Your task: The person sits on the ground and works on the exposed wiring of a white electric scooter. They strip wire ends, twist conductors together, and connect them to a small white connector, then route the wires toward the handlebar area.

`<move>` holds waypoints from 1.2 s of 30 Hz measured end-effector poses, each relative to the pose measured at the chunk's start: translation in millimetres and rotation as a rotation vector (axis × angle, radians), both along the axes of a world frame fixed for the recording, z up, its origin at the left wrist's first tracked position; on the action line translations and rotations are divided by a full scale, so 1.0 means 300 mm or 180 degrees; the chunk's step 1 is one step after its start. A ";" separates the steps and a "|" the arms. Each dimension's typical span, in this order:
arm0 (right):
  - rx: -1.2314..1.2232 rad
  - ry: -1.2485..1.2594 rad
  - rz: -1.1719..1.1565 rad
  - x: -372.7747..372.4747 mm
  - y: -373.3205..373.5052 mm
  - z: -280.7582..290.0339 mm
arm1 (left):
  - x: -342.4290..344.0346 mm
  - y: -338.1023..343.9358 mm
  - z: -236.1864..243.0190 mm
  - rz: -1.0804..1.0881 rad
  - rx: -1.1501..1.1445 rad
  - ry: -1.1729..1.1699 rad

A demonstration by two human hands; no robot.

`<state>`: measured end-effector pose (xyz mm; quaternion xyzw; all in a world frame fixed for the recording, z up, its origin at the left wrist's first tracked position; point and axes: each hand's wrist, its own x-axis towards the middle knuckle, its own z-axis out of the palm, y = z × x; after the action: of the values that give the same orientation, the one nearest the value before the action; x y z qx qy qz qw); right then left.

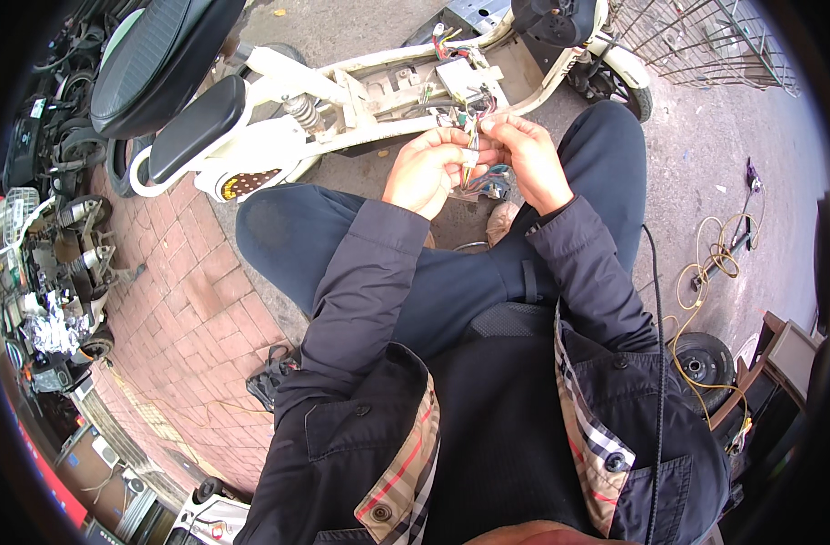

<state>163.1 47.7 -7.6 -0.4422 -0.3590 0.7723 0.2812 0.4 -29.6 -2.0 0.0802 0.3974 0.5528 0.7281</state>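
Observation:
Between my raised hands runs a bundle of thin coloured wires (470,138), with a white piece, perhaps a connector, at the fingertips. My left hand (426,169) is closed on the bundle from the left, thumb and fingers pinched together. From the right, my right hand (531,162) pinches the upper part of the same wires. More wires and connectors (495,184) hang just below the hands. The wires lead toward an opened cream electric scooter (268,145), where a whitish box (462,80) sits among cables. What exactly the fingertips press on is too small to tell.
A black scooter seat (152,68) rises at the upper left. A wire basket (706,41) stands at the upper right. To my right lie a yellow cord (678,350) and a small wheel (703,360). Several scooters (65,245) line the left, beyond red brick paving (192,291).

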 end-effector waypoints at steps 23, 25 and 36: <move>0.0551 -0.0412 -0.0672 0.149 0.097 -0.023 | -0.223 0.069 0.093 0.1443 0.0247 -0.0061; 0.0441 -0.0421 -0.0715 0.138 0.104 -0.032 | -0.233 0.094 0.116 0.1453 0.0236 0.0035; 0.1543 -0.1468 -0.0134 -0.044 0.327 -0.250 | -0.296 0.218 0.168 0.1547 0.0335 0.0460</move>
<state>149.8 145.8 -82.5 -0.5329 -0.5773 0.5381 0.3054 -88.5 35.7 48.4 0.0595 0.4266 0.7243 0.5384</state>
